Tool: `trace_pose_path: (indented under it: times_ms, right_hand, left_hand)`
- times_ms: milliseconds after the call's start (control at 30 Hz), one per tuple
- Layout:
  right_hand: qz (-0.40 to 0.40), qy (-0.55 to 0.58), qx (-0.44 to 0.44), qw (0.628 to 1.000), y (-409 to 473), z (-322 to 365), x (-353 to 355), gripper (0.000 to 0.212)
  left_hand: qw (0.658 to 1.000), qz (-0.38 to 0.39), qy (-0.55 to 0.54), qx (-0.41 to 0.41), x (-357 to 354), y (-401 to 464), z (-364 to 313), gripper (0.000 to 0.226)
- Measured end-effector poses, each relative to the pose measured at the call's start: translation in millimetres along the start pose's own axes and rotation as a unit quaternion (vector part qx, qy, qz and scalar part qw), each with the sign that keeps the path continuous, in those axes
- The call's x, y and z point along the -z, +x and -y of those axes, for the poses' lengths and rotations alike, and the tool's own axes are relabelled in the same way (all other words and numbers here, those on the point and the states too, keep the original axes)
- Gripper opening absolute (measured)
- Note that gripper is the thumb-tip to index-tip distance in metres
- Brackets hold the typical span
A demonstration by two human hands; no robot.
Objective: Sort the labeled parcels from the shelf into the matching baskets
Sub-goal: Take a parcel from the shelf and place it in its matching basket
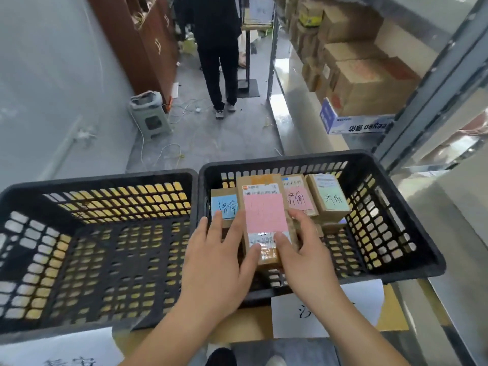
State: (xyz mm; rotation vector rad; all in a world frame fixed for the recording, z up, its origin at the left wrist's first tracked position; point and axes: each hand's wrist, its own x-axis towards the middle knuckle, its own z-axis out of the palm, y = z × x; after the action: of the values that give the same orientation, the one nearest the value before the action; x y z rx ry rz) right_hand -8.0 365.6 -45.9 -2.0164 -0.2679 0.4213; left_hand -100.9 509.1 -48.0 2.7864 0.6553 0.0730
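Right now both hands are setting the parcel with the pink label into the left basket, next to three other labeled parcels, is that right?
Not quite: it is the right basket, not the left. The head view shows the left hand and right hand holding the pink-labeled parcel there beside the three labeled parcels. The left basket holds no parcels.

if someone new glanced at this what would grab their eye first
Probably the parcel with the pink label, held by the left hand and right hand over the right basket, which already holds other labeled parcels at its far end. Next, the left basket beside it, with no parcels showing.
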Motion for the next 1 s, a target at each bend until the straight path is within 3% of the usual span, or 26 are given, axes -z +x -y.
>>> trace_pose_path:
  times_ms: [533,833,1000]
  right_hand:
    - [0.036,-0.058,-0.057,0.996,74.4,9.7,-111.8,0.047]
    - [0.03,-0.127,-0.049,0.99,81.7,15.7,-115.5,0.049]
    - [-0.005,-0.187,-0.028,0.982,66.2,21.4,-87.9,0.062]
  left_hand:
    - [0.999,0.044,0.01,-0.003,-16.8,62.5,94.6,0.07]
    - [0.998,0.055,0.005,-0.037,-20.5,83.0,112.6,0.073]
    - [0.994,0.053,0.021,-0.09,-14.0,89.6,100.3,0.07]
